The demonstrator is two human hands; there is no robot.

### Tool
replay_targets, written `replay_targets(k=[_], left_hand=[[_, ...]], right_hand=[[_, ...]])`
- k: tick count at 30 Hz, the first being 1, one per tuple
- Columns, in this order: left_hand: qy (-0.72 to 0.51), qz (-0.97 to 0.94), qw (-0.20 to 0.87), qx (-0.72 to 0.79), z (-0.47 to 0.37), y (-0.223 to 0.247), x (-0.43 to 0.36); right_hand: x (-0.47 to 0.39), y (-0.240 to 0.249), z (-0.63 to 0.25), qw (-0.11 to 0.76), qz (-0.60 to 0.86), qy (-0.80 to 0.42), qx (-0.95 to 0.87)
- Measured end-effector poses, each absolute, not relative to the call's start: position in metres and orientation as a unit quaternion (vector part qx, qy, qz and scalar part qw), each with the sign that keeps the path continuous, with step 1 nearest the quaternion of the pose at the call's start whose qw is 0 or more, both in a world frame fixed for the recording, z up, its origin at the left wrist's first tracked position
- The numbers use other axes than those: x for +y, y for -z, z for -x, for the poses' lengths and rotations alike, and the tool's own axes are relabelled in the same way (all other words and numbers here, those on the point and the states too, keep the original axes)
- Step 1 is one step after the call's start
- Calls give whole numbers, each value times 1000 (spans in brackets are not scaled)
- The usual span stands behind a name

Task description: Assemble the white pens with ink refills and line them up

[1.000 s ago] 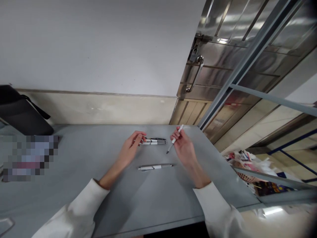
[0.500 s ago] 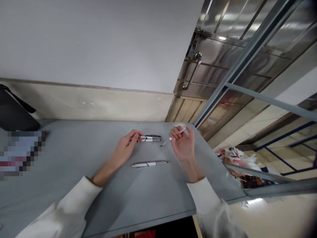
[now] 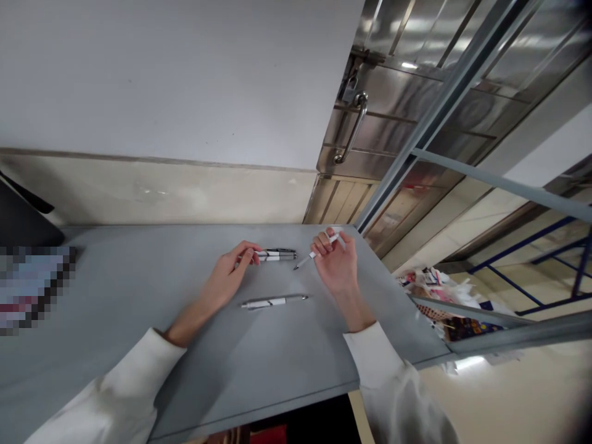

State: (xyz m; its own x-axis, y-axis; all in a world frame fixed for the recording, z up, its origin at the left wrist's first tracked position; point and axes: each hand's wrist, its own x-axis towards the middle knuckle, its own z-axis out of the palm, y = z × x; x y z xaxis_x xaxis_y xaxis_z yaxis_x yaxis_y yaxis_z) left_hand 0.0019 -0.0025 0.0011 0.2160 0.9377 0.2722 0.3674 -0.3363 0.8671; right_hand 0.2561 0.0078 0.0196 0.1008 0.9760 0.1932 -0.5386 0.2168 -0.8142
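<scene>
My left hand is closed around the left end of a white-and-clear pen near the back of the grey desk. Just behind that pen lies a darker pen, close against it. In my right hand, palm turned up, another white pen is held between thumb and fingers, its dark tip slanting down to the left. Nearer to me, a further white pen lies alone on the desk, between my two forearms.
The grey desk meets a tiled wall at the back. A black case and a blurred-out item are at the left. Metal frame posts rise beyond the right edge, with bagged goods behind.
The whole view has shifted slightly, so everything sits a little further left. Both hands keep their hold on the pens, with the right-hand pen turned very slightly.
</scene>
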Motion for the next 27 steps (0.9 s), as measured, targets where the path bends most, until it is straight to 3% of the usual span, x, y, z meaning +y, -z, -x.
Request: replay_targets(k=[27], left_hand=[[-402,-707,348,466,-3,-2,-4]], right_hand=[[13,-14,-267,718,163,-626,-257]])
